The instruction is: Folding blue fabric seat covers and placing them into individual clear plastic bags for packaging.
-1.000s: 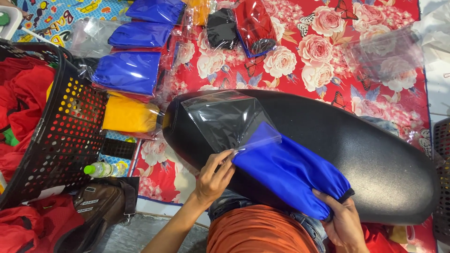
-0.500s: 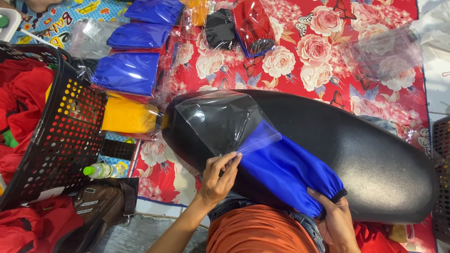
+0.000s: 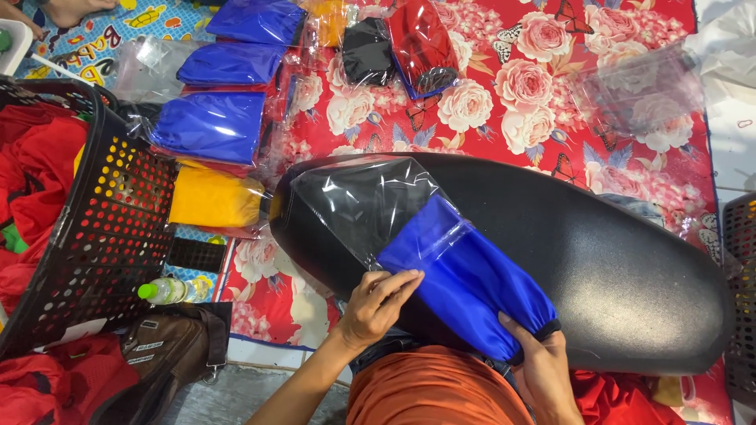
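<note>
A folded blue cloth sleeve (image 3: 472, 287) with an elastic black-edged cuff lies on a black motorbike seat (image 3: 598, 260). Its far end sits inside the mouth of a clear plastic bag (image 3: 362, 201) spread on the seat. My left hand (image 3: 378, 303) pinches the bag's open edge against the blue cloth. My right hand (image 3: 543, 370) grips the cuffed near end of the cloth. An orange garment (image 3: 433, 393) covers my lap below the seat.
Bagged blue (image 3: 209, 126), yellow (image 3: 213, 197), black (image 3: 366, 51) and red (image 3: 421, 43) cloths lie on a red floral mat (image 3: 512, 102). A black perforated basket (image 3: 94, 228) of red cloth stands left. A small bottle (image 3: 169, 291) and brown bag (image 3: 169, 346) lie nearby.
The blue cloth has slid further left into the clear bag. My right hand has pushed its cuffed end up the seat while my left hand stayed at the bag's mouth.
</note>
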